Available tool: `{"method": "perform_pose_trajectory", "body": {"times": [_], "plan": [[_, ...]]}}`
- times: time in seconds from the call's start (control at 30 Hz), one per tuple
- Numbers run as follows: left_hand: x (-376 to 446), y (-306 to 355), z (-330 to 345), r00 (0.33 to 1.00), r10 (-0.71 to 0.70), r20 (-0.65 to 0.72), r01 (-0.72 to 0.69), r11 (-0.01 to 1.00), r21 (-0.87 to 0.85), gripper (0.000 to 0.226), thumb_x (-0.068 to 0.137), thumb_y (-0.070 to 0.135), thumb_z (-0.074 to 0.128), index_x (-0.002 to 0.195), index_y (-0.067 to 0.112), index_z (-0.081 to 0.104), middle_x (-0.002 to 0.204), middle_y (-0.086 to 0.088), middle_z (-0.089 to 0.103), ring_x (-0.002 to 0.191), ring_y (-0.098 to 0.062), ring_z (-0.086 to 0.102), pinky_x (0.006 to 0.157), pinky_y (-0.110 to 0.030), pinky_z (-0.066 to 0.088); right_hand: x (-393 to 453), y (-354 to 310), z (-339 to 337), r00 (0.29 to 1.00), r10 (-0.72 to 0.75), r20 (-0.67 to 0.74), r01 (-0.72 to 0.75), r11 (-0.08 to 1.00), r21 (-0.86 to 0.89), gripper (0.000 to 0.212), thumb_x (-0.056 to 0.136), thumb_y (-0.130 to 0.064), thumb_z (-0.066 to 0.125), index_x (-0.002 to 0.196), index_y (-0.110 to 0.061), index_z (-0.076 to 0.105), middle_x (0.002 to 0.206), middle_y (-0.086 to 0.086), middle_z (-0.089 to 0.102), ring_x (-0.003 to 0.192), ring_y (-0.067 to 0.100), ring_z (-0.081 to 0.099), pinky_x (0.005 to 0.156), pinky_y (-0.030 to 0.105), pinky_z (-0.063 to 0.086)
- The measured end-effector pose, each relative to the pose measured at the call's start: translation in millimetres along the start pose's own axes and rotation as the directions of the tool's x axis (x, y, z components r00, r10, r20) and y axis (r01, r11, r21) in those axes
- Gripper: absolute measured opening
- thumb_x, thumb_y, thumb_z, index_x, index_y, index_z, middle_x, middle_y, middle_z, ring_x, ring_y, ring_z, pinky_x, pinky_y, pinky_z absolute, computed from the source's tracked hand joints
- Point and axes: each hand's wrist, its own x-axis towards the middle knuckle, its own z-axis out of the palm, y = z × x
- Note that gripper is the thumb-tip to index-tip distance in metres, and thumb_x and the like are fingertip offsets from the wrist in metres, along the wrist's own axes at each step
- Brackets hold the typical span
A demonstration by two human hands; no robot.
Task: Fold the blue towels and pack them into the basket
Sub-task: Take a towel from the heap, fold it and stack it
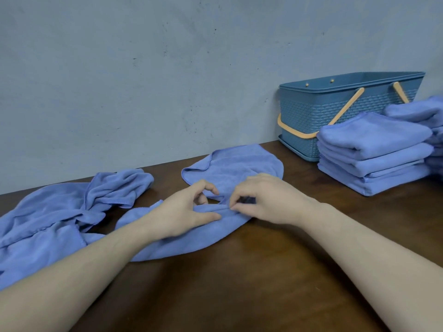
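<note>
Both hands pinched a ridge of one blue towel on the table.

In the head view, the left hand (189,209) and right hand (261,200) met fingertip to fingertip, each nipping a raised fold of the towel (230,164) lying flat on the table (263,271). Left of the grip lay crumpled towels (55,212); to its right stood a folded stack (374,152), and behind that the basket (311,111).
</note>
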Motion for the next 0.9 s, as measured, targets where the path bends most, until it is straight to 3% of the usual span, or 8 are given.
{"method": "perform_pose_trajectory", "body": {"times": [0.1,0.2,0.33,0.43,0.57,0.73,0.83,0.9], "plan": [[-7,2,-4,0.999,-0.007,0.045,0.008,1.0,-0.022,0.033,0.087,0.038,0.076,0.113,0.05,0.061,0.098,0.007,0.065,0.091,-0.013,0.06,0.088,-0.029,0.048,-12,14,-17,0.989,0.124,0.076,-0.125,0.992,0.004,0.004,0.096,-0.034,0.064,0.096,-0.035,0.068,0.095,-0.023,0.069,0.094,0.003,0.061,0.085,0.034,0.051],[-13,8,-2,0.993,-0.12,-0.009,0.115,0.969,-0.217,0.016,0.085,0.034,0.078,0.097,0.042,0.071,0.104,-0.009,0.068,0.092,-0.021,0.062,0.087,-0.033,0.048,-16,7,-19,0.993,0.101,-0.056,-0.096,0.991,0.088,0.014,0.089,-0.047,0.071,0.096,-0.036,0.067,0.096,-0.027,0.065,0.097,0.002,0.059,0.085,0.028,0.049],[-13,16,8,0.926,-0.366,0.088,0.333,0.688,-0.645,0.01,0.089,0.02,0.075,0.097,0.024,0.072,0.103,-0.019,0.071,0.087,-0.022,0.066,0.079,-0.035,0.051,-7,-19,1,0.997,-0.033,0.073,0.029,0.998,0.064,0.045,0.079,-0.066,0.07,0.115,-0.042,0.063,0.109,-0.026,0.063,0.103,-0.001,0.055,0.088,0.018,0.044],[-11,21,12,0.907,-0.405,0.112,0.33,0.522,-0.787,0.005,0.092,0.01,0.07,0.095,0.014,0.068,0.093,-0.012,0.072,0.08,-0.021,0.069,0.07,-0.029,0.057,-5,-12,14,0.99,-0.024,0.137,0.019,0.999,0.038,0.019,0.088,-0.038,0.07,0.107,-0.034,0.068,0.103,-0.019,0.066,0.096,0.001,0.056,0.086,0.028,0.049],[-11,9,1,0.917,-0.399,0.002,0.296,0.677,-0.673,0.014,0.087,0.006,0.076,0.088,0.02,0.073,0.098,-0.012,0.069,0.087,-0.025,0.066,0.085,-0.039,0.054,-11,9,1,0.979,0.108,0.17,-0.121,0.991,0.066,0.009,0.095,-0.034,0.065,0.101,-0.036,0.071,0.1,-0.02,0.069,0.094,0.002,0.061,0.084,0.03,0.051],[-13,-8,-12,0.891,-0.418,-0.177,0.296,0.832,-0.47,0.016,0.09,0.001,0.067,0.094,0.016,0.07,0.084,-0.008,0.057,0.067,-0.017,0.048,0.055,-0.025,0.042,-20,38,-16,0.959,0.236,0.159,-0.242,0.97,0.022,0.009,0.096,-0.041,0.061,0.091,-0.036,0.066,0.096,-0.019,0.069,0.089,0.003,0.062,0.083,0.037,0.053],[-10,-18,-12,0.916,-0.3,-0.267,0.229,0.937,-0.265,0.019,0.088,0.003,0.071,0.087,0.022,0.069,0.092,-0.008,0.062,0.08,-0.015,0.054,0.068,-0.017,0.043,-19,46,-18,0.958,0.263,0.114,-0.257,0.964,-0.061,0.009,0.095,-0.035,0.061,0.095,-0.039,0.068,0.104,-0.021,0.07,0.096,0.003,0.059,0.09,0.036,0.05],[-12,-23,-7,0.925,-0.122,-0.36,0.113,0.992,-0.047,0.022,0.087,0.012,0.073,0.086,0.033,0.069,0.109,0.006,0.059,0.101,-0.011,0.055,0.087,-0.012,0.039,-19,41,-20,0.972,0.227,0.061,-0.222,0.972,-0.079,0.023,0.093,-0.025,0.059,0.104,-0.041,0.071,0.108,-0.024,0.068,0.1,0.003,0.055,0.092,0.027,0.046]]}}
